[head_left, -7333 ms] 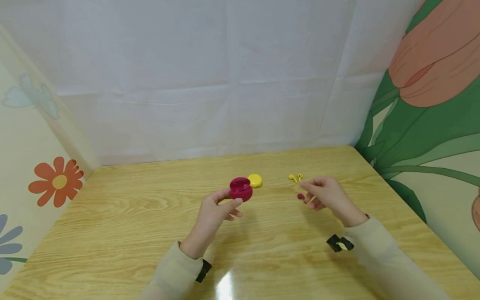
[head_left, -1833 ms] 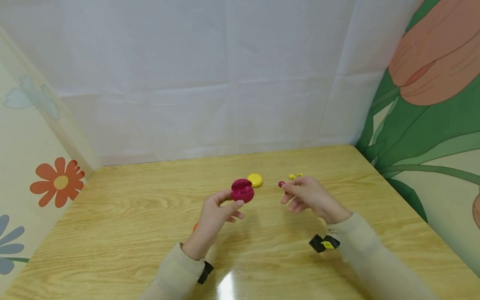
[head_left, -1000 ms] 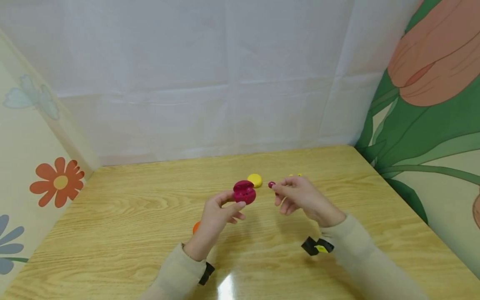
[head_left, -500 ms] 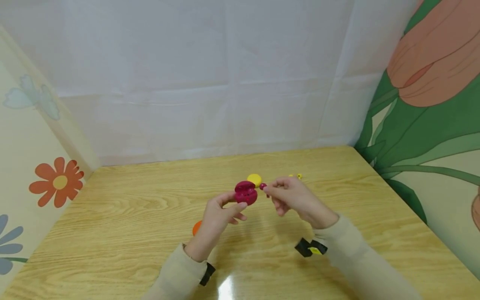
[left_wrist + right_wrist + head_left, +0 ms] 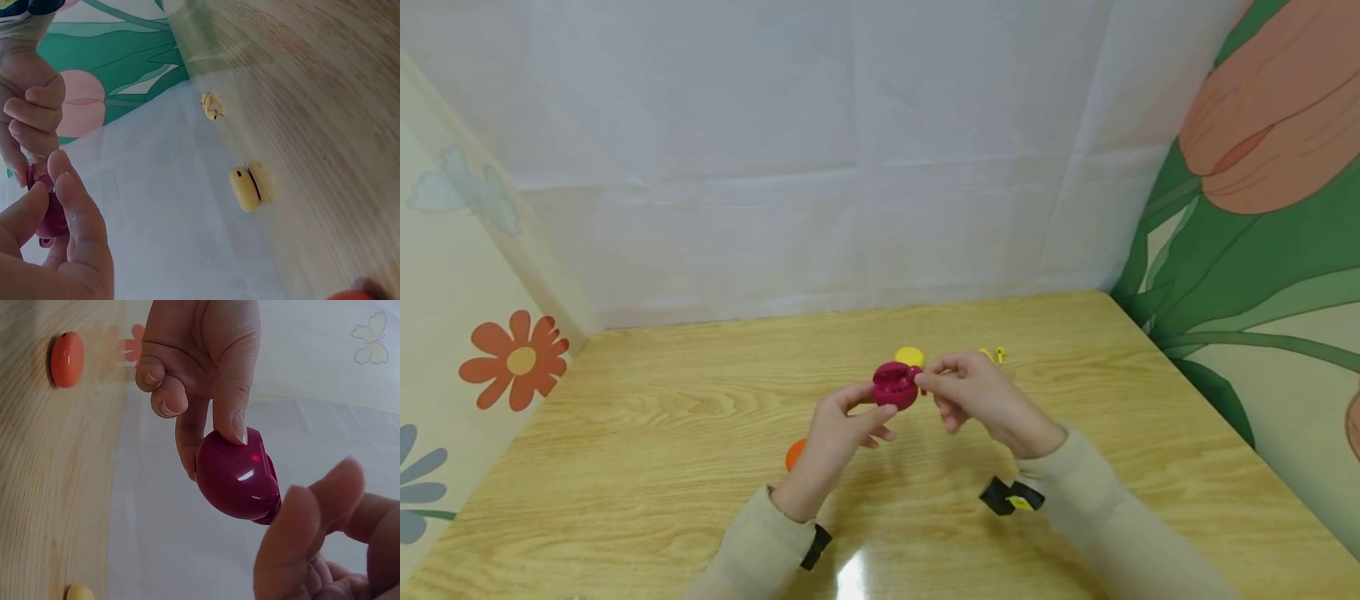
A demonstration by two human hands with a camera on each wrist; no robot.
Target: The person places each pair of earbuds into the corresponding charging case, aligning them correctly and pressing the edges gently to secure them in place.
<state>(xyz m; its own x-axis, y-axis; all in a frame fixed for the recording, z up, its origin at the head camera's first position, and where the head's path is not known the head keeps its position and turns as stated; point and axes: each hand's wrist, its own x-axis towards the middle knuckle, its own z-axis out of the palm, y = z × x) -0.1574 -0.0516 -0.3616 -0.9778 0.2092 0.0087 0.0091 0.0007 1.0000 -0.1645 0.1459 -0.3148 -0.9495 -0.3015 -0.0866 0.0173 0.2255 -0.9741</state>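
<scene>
My left hand (image 5: pixel 838 429) grips a magenta earbud case (image 5: pixel 895 393) above the table, its lid raised. The thumb lies on the case front, where a small red light glows in the right wrist view. Between the thumb and index finger of my right hand (image 5: pixel 981 400) is a matching magenta earbud (image 5: pixel 915 372), right at the case's right edge. In the right wrist view the rounded case body (image 5: pixel 234 478) shows, while my right fingers (image 5: pixel 290 525) hide the earbud.
On the table (image 5: pixel 685 400), a yellow round case (image 5: pixel 910 356) sits behind the magenta one. Yellow earbuds (image 5: pixel 1001 355) lie farther right, partly behind my right hand. An orange case (image 5: pixel 794 456) is partly covered by my left wrist. A white cloth (image 5: pixel 737 208) hangs behind.
My right hand has picked up the magenta earbud beside the yellow ones and carried it left to the case edge. My left hand has shifted slightly right, uncovering part of the orange case.
</scene>
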